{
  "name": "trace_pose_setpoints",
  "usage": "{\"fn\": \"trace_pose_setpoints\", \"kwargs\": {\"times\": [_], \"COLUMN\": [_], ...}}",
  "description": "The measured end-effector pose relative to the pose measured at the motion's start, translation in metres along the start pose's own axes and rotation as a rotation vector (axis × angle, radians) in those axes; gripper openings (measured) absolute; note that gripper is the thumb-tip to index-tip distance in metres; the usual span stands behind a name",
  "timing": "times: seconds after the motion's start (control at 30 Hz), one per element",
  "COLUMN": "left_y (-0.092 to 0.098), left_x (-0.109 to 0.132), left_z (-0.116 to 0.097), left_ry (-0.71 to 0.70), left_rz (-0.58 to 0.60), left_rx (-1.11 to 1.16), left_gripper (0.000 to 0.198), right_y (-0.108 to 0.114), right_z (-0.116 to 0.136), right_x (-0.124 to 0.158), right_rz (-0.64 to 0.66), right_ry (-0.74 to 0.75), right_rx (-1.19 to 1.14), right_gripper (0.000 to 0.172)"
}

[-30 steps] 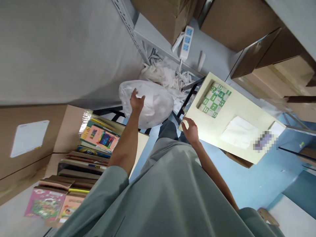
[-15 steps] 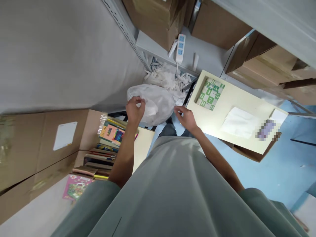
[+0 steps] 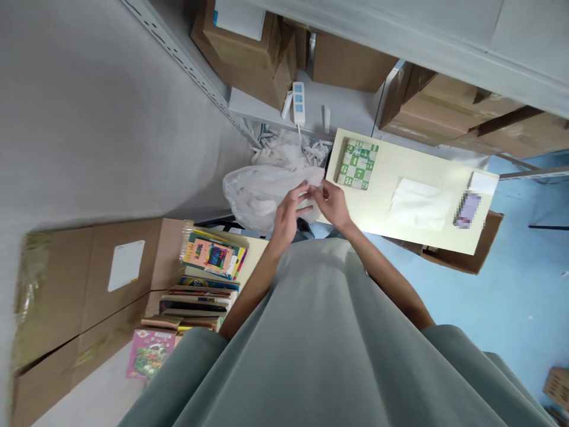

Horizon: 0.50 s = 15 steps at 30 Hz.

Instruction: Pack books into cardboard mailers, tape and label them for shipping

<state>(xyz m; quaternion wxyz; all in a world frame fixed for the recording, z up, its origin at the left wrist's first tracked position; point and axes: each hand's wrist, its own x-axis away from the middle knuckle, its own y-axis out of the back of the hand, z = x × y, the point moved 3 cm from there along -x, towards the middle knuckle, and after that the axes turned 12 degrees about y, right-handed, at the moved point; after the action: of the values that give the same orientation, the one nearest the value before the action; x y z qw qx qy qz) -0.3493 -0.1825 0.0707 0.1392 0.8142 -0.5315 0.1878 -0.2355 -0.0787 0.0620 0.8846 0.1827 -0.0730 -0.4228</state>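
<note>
A white plastic bag point(image 3: 255, 193) bulges in front of me, below a pile of white plastic scraps point(image 3: 284, 151). My left hand point(image 3: 287, 212) and my right hand point(image 3: 331, 204) meet at the bag's right edge, fingers pinched on the thin plastic. Both forearms reach out from my grey-green sleeves. To the right stands a pale yellow table point(image 3: 413, 175) with a green-and-white number puzzle point(image 3: 358, 164) set into its top.
A stack of colourful children's books point(image 3: 207, 267) lies in an open cardboard box at left. Cardboard boxes point(image 3: 249, 50) fill grey shelves at the back, with a white power strip point(image 3: 298, 102). A white cloth point(image 3: 418, 204) lies on the table. The floor is blue.
My left hand moved right from the bag's left side and my right hand came in; both now meet at the bag's right edge. The view tilted up.
</note>
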Motion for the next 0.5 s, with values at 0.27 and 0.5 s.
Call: {"fn": "trace_pose_setpoints", "kwargs": {"times": [0.27,0.5], "left_y": [0.022,0.035], "left_x": [-0.014,-0.098], "left_z": [-0.002,0.009], "left_ry": [-0.302,-0.098], "left_rz": [-0.266,0.228], "left_rx": [-0.391,-0.736], "left_gripper": [0.09,0.032], "right_y": [0.095,0.183], "right_z": [0.003,0.028], "right_x": [0.018,0.056], "right_rz": [-0.136,-0.228], "right_ry": [-0.084,-0.107], "right_rx": [-0.004,0.009], "right_gripper": [0.067,0.057]}}
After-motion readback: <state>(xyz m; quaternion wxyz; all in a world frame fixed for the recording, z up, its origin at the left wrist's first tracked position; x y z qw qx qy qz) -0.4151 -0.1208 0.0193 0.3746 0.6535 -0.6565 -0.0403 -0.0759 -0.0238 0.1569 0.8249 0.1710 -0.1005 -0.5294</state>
